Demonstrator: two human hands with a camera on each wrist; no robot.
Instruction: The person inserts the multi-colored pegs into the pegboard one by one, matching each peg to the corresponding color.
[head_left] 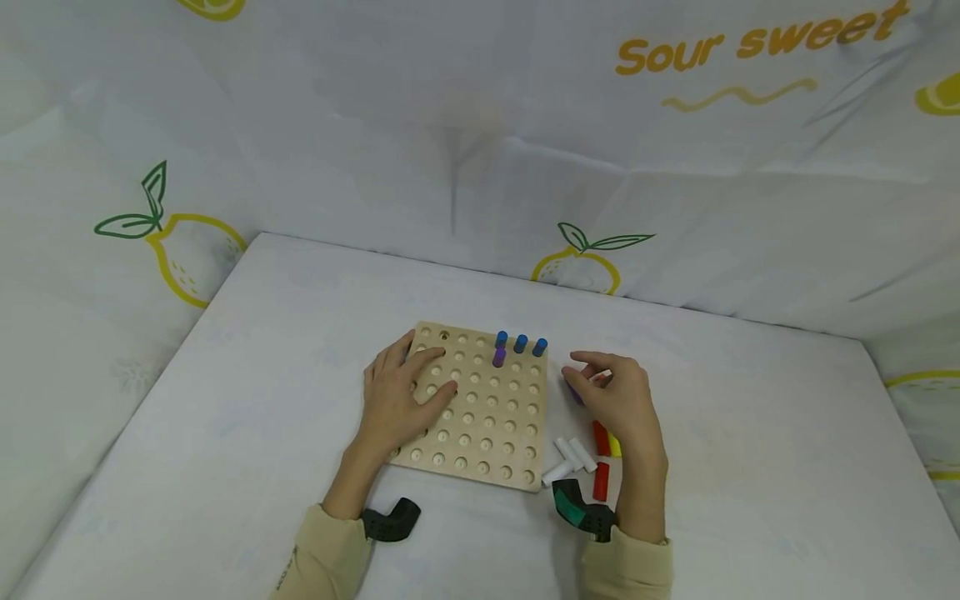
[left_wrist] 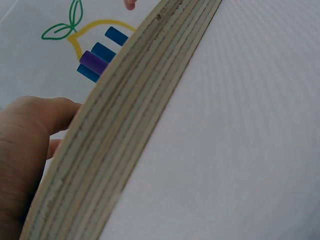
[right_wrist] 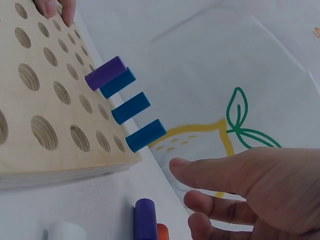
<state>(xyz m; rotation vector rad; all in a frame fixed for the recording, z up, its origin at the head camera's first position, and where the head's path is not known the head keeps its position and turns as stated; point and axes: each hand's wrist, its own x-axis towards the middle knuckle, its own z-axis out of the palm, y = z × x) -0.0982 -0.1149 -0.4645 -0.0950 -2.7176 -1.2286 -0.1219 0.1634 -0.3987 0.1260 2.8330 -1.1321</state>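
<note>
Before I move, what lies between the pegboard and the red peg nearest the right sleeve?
Three white pegs lie between the pegboard and that red peg, one reaching close to the board's corner. The head view shows this.

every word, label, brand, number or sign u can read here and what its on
"Sour sweet": orange lettering on the white backdrop.
Dark marks on the left sleeve: too small to read.
Orange mark at the right wrist view's edge: cut off, unreadable.
</note>
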